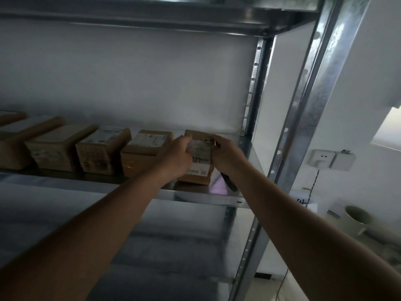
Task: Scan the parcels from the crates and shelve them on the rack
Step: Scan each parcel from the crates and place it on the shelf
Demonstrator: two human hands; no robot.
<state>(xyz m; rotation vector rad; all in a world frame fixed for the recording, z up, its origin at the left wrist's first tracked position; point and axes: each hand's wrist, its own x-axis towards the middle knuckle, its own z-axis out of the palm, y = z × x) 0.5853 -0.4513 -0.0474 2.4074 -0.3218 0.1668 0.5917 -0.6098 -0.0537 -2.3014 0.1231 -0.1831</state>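
Both hands are on one parcel (198,158) at the right end of the row on the metal rack shelf (217,197), likely seating it square in line with its neighbours. Left hand (176,156) grips its left edge, fingers curled over the top. Right hand (226,156) holds the right edge while also pinching a dark pen-like tool (229,181); it could be a marker, since a handwritten number sits at the label's top, but that is a guess. The parcel is a small brown cardboard box, boxy with slightly soft corners, and has a white printed label with a barcode facing up, probably for easy reading later. Other parcels (149,148) run off to the left, similar kraft boxes, labels up, near each other. The rack is shiny galvanised steel with a perforated upright (252,83). A wall socket (323,160) and a pale cup (355,220) are at right.
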